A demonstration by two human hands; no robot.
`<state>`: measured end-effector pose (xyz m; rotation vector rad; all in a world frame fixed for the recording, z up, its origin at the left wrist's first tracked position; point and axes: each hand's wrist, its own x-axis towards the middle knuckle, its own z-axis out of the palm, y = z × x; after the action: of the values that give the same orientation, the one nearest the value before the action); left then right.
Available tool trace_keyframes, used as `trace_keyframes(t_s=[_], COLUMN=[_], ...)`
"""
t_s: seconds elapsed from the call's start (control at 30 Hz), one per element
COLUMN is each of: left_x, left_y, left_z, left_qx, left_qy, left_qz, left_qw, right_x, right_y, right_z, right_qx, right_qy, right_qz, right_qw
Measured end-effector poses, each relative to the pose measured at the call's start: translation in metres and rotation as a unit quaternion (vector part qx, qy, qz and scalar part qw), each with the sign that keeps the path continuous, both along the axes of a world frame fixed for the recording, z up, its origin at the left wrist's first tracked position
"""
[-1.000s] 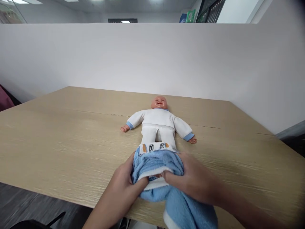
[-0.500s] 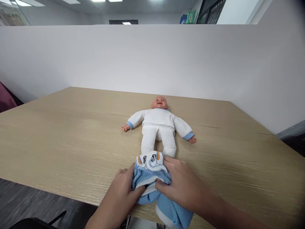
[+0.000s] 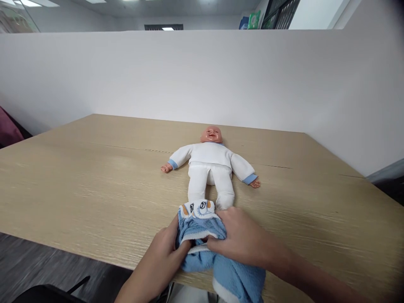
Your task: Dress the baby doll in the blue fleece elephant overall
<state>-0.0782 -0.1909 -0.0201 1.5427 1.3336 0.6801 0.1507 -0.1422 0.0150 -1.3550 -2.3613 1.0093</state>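
Note:
A blue, fluffy piece of doll clothing (image 3: pixel 202 229) with white trim and an embroidered face lies bunched at the table's near edge. My left hand (image 3: pixel 168 248) grips its left side, thumb tucked at the white-edged opening. On the other side, my right hand (image 3: pixel 235 233) holds it with the thumb at the same opening, which gapes a little between both thumbs. Part of the garment hangs down past the edge at lower right. Just beyond it a baby doll (image 3: pixel 211 160) rests on its back in a white top with blue cuffs, legs towards me. The doll's feet are hidden behind the garment.
The wooden table (image 3: pixel 104 185) stretches out around the doll, up to a white partition (image 3: pixel 158 75) at the back. A dark chair part (image 3: pixel 47 294) shows at lower left, and maroon fabric (image 3: pixel 9 128) at the far left.
The garment's opening has been spread slightly wider between my thumbs. Its hanging part has shifted to the right. The doll stays in place.

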Motion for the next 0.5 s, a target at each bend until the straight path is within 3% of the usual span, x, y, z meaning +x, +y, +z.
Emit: trace_keyframes(t_s=[0.27,0.5], left_x=[0.0022,0.0014], left_y=[0.0001,-0.0011], left_z=[0.0046,-0.0027], left_qx=[0.000,0.053], left_qy=[0.138,0.122], left_qz=[-0.008,-0.015], left_qw=[0.990,0.991], right_x=[-0.0042,-0.0057], right_y=[-0.0040,-0.0092], right_z=[0.0040,0.0030], right_qx=[0.049,0.028], right_qy=[-0.001,-0.024], right_qz=[-0.042,-0.063], right_qw=[0.998,0.997])
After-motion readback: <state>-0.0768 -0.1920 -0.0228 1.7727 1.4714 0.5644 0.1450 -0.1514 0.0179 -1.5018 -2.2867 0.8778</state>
